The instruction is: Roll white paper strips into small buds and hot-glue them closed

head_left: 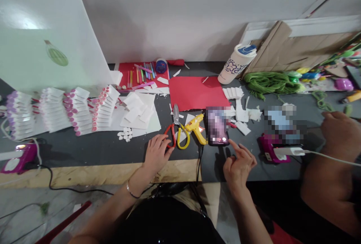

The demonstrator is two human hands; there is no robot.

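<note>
My left hand point(156, 151) lies on the dark tabletop with its fingers spread, their tips at the red handle of a pair of scissors point(176, 116). Whether the fingers press on that handle I cannot tell. The scissors have one red and one yellow handle, and their blades point away from me. Just right of them lies a yellow glue gun point(196, 128). My right hand point(239, 163) holds nothing; its index finger stretches to the lower right corner of a phone point(217, 123) with a lit, blurred screen. A red sheet point(194, 92) lies behind the phone.
Fanned white cards point(105, 106) with pink and purple dots stand at left, near loose white paper pieces point(138, 110). A tumbler point(236, 63) stands behind. Green yarn point(267, 82) and a purple power strip point(270, 148) lie at right, beside another person's arm point(332, 161).
</note>
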